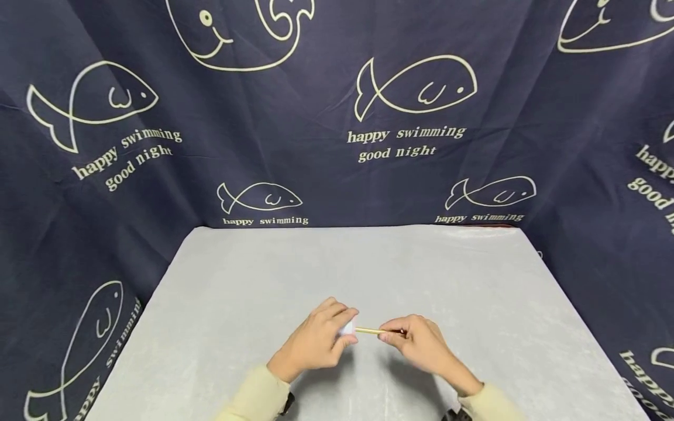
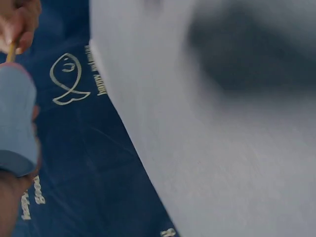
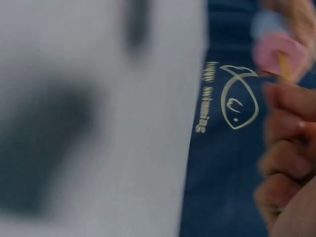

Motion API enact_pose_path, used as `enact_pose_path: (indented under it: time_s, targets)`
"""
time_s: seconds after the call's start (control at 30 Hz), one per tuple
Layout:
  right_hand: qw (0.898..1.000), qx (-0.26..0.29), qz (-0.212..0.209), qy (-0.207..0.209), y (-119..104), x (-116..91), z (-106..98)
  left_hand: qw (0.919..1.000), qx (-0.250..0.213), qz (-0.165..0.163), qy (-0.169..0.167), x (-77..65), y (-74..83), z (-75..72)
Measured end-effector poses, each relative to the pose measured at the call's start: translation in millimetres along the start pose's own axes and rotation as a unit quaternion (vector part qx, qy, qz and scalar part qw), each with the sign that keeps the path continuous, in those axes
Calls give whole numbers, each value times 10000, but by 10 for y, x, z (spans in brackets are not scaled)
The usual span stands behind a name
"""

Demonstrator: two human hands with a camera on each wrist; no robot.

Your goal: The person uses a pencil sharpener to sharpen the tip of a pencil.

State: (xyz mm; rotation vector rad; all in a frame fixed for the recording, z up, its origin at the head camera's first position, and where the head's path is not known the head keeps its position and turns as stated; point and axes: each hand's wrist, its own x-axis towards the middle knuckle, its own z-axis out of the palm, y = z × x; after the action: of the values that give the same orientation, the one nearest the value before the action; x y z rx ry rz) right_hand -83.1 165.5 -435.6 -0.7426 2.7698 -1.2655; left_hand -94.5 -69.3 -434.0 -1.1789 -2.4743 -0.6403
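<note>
My left hand (image 1: 316, 338) grips a small light blue pencil sharpener (image 1: 347, 327) between thumb and fingers. Its curved body (image 2: 17, 113) shows large in the left wrist view, and the right wrist view reveals its pink face (image 3: 269, 53). A thin golden-yellow pencil (image 1: 368, 331) runs from a hole in that face across to my right hand (image 1: 421, 344). The right thumb and fingertips pinch the pencil, and its dark far end pokes out among the fingers. Both hands are above the tabletop, their shadows falling below. The pencil's tip is hidden inside the sharpener.
A table with a pale grey cloth (image 1: 253, 275) lies beneath both hands. Dark blue curtains (image 1: 326, 117) printed with fish outlines and lettering hang behind it and along both sides. Cream sleeves (image 1: 255, 394) cover the forearms.
</note>
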Motion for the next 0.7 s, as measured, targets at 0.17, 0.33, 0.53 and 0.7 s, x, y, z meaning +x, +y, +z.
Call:
enact_pose_path:
  time_s: [0.17,0.33,0.53,0.7]
  targets:
    - [9831,913,1040,-1201,3,42,-132,9962,545,647,214,-43,0,76]
    - [9972,-148,354,-648,-1,9,-83,9993,243,288,-9,-55,-34,79]
    - [9720,-1515,-1392,1138,62,-39,78,9960,-537,-529,-487,-19,-92,-19]
    - [9059,-2553,-2585,2177,151,-4,143,9743,-1520,-1250,-1098,54,-129,-116]
